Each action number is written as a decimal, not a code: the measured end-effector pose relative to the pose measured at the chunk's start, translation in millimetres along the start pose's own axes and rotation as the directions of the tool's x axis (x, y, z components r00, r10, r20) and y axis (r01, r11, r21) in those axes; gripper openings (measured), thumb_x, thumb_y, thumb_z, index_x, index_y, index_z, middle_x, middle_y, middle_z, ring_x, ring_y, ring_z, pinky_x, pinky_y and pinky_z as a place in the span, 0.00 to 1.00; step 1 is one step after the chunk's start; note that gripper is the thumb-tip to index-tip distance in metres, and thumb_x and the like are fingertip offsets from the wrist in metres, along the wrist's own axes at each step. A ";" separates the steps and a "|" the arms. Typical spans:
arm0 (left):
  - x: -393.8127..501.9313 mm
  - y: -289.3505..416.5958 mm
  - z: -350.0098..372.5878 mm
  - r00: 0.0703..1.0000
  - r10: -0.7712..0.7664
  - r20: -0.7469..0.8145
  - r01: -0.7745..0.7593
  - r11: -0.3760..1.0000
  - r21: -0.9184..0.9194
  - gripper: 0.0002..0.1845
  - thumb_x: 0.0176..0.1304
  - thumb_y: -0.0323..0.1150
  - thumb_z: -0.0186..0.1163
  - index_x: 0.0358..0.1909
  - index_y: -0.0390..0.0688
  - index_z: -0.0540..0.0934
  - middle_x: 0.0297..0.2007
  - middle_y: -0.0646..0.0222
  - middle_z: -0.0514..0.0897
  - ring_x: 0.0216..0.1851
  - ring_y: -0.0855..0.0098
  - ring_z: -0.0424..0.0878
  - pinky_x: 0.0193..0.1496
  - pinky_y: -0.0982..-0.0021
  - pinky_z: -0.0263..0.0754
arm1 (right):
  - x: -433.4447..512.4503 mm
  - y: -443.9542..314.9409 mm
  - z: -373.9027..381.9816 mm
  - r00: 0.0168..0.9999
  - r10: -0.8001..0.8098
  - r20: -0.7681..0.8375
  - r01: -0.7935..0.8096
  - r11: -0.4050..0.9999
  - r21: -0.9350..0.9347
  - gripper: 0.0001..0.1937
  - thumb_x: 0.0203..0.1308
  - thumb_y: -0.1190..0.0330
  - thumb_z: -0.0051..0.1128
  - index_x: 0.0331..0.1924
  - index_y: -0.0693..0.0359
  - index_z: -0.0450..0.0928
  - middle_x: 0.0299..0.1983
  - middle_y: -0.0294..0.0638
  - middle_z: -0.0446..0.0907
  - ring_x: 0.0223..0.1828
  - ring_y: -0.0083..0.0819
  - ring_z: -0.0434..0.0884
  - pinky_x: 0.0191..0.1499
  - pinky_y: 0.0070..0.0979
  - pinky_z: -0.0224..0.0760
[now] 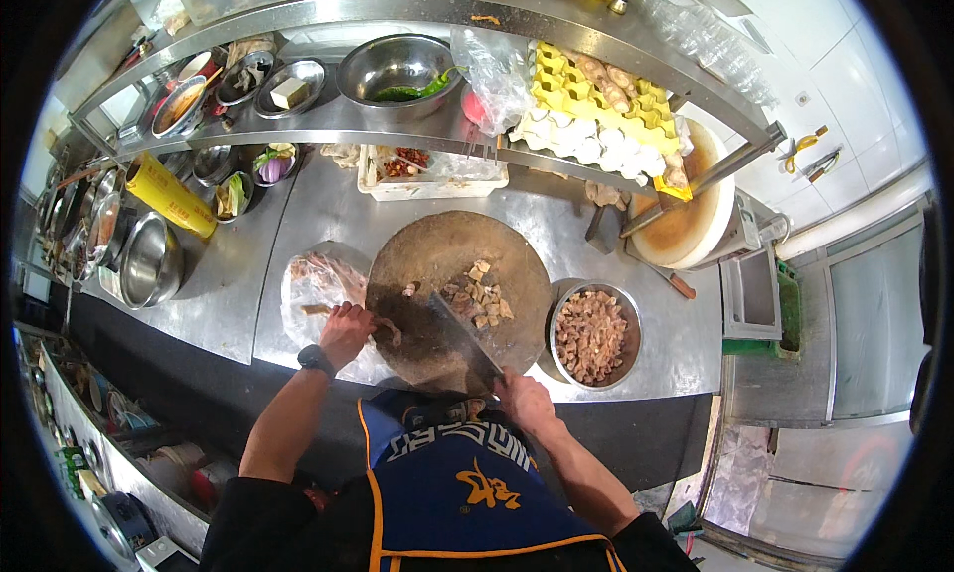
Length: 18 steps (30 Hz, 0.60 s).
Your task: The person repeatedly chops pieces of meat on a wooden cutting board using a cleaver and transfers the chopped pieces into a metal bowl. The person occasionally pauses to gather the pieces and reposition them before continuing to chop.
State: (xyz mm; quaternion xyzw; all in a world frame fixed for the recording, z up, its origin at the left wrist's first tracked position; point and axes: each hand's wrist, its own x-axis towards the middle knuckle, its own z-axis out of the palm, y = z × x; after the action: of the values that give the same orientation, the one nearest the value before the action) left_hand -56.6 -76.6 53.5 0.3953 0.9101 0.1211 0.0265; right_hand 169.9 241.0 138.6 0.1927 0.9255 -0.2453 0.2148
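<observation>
My right hand (525,402) grips the handle of a cleaver (471,346), whose blade slants across the round wooden chopping block (425,248). Beside the blade's far end lies a small heap of chopped meat pieces (488,304). At the block's left edge my left hand (348,335) is closed around a strip of raw meat (389,330), one end of which rests on the wood. Just beyond that hand, an open clear plastic bag (297,281) contains more raw meat. To the block's right stands a steel bowl (636,326) filled with diced meat (592,333).
A white plastic tub (432,192) stands behind the block, under a steel shelf (298,137) carrying bowls and egg trays (596,117). At right are a knife with a wooden handle (682,286) and a large round white board (697,236). An empty steel bowl (153,263) sits left.
</observation>
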 end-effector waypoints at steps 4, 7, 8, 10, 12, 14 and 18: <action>16.7 22.3 -38.1 0.999 0.038 -0.037 -0.038 0.999 -0.004 0.11 0.68 0.39 0.63 0.45 0.46 0.85 0.43 0.61 0.83 0.51 0.55 0.79 0.58 0.54 0.73 | 1.6 24.9 4.5 0.994 0.046 -0.098 -0.041 0.998 0.048 0.16 0.74 0.57 0.57 0.45 0.64 0.81 0.34 0.63 0.86 0.41 0.63 0.87 0.45 0.56 0.79; 47.7 59.4 -39.6 0.991 -0.059 -0.118 0.036 0.982 -0.183 0.11 0.68 0.41 0.63 0.44 0.45 0.86 0.43 0.56 0.86 0.52 0.52 0.81 0.59 0.52 0.75 | 5.3 36.3 9.3 0.986 0.039 -0.162 -0.023 0.994 0.103 0.16 0.74 0.57 0.57 0.43 0.66 0.81 0.34 0.63 0.86 0.42 0.64 0.86 0.45 0.56 0.79; 59.0 72.9 -33.3 0.986 -0.079 -0.147 0.042 0.969 -0.242 0.13 0.68 0.42 0.63 0.44 0.45 0.87 0.44 0.55 0.87 0.51 0.51 0.82 0.58 0.51 0.76 | 6.7 38.5 10.2 0.983 0.039 -0.178 -0.017 0.992 0.123 0.17 0.74 0.57 0.57 0.41 0.66 0.81 0.35 0.65 0.86 0.42 0.65 0.86 0.46 0.56 0.79; 74.5 94.9 -15.9 0.980 -0.183 -0.072 0.156 0.947 -0.282 0.15 0.69 0.44 0.64 0.45 0.43 0.87 0.44 0.53 0.88 0.51 0.48 0.84 0.56 0.49 0.78 | 7.5 40.7 11.5 0.979 0.047 -0.199 -0.016 0.987 0.158 0.17 0.74 0.58 0.57 0.41 0.67 0.81 0.35 0.65 0.86 0.42 0.65 0.86 0.46 0.57 0.79; 78.6 112.1 3.8 0.930 -0.348 0.115 0.365 0.906 -0.216 0.19 0.69 0.47 0.64 0.46 0.41 0.86 0.45 0.51 0.89 0.50 0.45 0.85 0.53 0.47 0.80 | 6.4 40.2 11.4 0.976 0.062 -0.211 -0.025 0.985 0.173 0.17 0.74 0.58 0.57 0.42 0.67 0.80 0.35 0.65 0.86 0.42 0.65 0.86 0.46 0.57 0.79; 68.6 125.8 20.6 0.884 -0.453 0.113 0.466 0.843 -0.269 0.20 0.68 0.49 0.64 0.46 0.40 0.85 0.44 0.51 0.89 0.47 0.43 0.86 0.50 0.45 0.81 | 3.9 37.4 9.5 0.974 0.069 -0.215 -0.034 0.986 0.162 0.16 0.74 0.58 0.58 0.43 0.66 0.80 0.35 0.64 0.86 0.41 0.65 0.86 0.46 0.57 0.79; 55.4 135.4 36.4 0.809 -0.572 0.135 0.570 0.709 -0.416 0.23 0.67 0.50 0.66 0.50 0.41 0.86 0.49 0.51 0.88 0.52 0.44 0.84 0.57 0.47 0.79 | -7.3 25.8 -0.3 0.974 0.055 -0.218 -0.029 0.992 0.120 0.14 0.74 0.60 0.56 0.46 0.64 0.79 0.33 0.62 0.86 0.37 0.64 0.87 0.42 0.57 0.79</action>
State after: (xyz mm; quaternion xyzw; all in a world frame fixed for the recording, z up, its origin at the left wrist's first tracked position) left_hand 7.2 60.0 53.5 0.0779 0.9363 0.3085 0.1486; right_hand 187.9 260.1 132.9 0.2506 0.9236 -0.2709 0.1041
